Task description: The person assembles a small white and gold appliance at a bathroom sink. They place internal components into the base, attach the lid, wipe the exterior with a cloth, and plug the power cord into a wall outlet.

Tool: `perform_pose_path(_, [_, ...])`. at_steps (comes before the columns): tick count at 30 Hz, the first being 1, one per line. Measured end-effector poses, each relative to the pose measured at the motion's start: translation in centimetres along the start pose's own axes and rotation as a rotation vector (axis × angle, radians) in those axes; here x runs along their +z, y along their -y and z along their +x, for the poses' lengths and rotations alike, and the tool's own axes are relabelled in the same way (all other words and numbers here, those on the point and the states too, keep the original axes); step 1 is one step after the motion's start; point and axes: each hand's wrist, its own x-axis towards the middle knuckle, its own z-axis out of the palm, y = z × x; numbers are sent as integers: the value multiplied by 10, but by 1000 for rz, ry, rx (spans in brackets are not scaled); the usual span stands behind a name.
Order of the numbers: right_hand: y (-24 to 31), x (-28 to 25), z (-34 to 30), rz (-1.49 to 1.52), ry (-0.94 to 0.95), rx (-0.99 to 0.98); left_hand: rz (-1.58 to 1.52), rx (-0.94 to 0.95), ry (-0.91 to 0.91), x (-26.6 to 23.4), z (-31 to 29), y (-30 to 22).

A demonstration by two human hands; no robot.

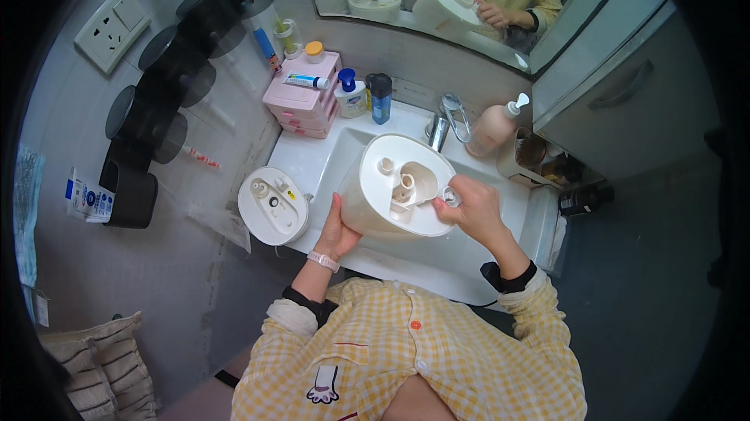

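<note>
I hold a cream, tub-shaped appliance tank point(391, 187) upside down over the white sink point(344, 148), its moulded underside facing me. My left hand point(337, 232) cups its left side from below. My right hand point(469, 206) grips the right rim, the fingers pinching a small round clear cap point(450, 196) there. The matching round white base unit point(273, 205) lies on the sink's left ledge, apart from both hands.
A chrome tap point(442, 123) and a pink pump bottle point(494, 126) stand behind the basin. A pink drawer box point(303, 97), a white soap pump point(351, 94) and a blue bottle point(380, 98) stand at the back left. Black wall racks point(156, 120) hang left; a mirror point(437, 7) above.
</note>
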Motion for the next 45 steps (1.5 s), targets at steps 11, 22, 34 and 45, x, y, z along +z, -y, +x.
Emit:
perform_pose_path(11, [-36,37,17,541,-172,253,-27,287,-111,36,-9,-31])
perform_pose_path(22, [-128,222,-96,168,488,1096,-63,453,-175,24,-39,-46])
perform_pose_path(34, [-126,132,-82,612,484,932,-39,464,-199,7,-44,-32])
perform_pose_path(45, [-117,6,-108,323,319,901,28,367,-206,-15,-26,-11])
